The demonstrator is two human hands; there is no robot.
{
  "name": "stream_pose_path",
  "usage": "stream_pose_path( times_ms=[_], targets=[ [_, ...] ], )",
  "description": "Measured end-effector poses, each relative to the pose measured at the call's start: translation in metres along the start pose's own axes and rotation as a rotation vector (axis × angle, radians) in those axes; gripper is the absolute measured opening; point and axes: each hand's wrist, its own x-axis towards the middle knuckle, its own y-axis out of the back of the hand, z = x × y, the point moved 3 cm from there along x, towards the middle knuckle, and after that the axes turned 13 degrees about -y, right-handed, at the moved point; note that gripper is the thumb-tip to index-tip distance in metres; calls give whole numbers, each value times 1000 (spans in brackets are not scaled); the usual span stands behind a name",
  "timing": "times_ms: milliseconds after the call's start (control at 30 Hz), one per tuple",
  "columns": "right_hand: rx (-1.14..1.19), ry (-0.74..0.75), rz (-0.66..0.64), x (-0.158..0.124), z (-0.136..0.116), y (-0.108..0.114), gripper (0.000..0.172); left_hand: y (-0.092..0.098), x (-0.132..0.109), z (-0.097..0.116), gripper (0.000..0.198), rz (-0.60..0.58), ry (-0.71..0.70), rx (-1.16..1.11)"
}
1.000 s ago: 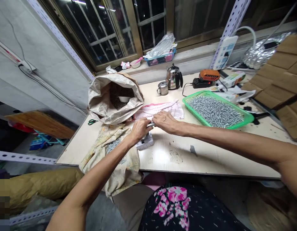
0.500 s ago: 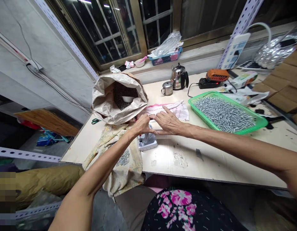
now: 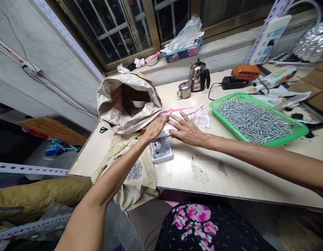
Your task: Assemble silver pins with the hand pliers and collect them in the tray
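My left hand (image 3: 154, 128) reaches over a small white device (image 3: 161, 150) on the table, fingers held together, with a slim metal piece (image 3: 170, 113) poking out at the fingertips. My right hand (image 3: 186, 129) lies just to its right with fingers spread flat, touching the pink-and-white cloth (image 3: 197, 116). The two hands are close but apart. Just behind my left hand stands an open brown paper sack (image 3: 111, 104) holding dark small parts and a white bowl (image 3: 138, 103).
A green tray (image 3: 298, 131) full of small metal pieces sits at right. A yellowish cloth (image 3: 140, 181) with metal pieces hangs over the table's front edge (image 3: 229, 195). Kettle (image 3: 199, 75), metal cup (image 3: 184, 90), orange charger (image 3: 245, 72) and scissors (image 3: 102, 130) lie farther back.
The hands, joined over the white device a second ago, have moved apart and farther back. My right hand's fingers have spread flat. The camera has tilted slightly.
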Motion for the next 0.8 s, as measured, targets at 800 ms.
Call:
stream_pose_path(
  times_ms=[800],
  targets=[
    [188, -85, 4, -26, -8, -11, 33, 8, -156, -86, 26, -504, 30, 829]
  ],
)
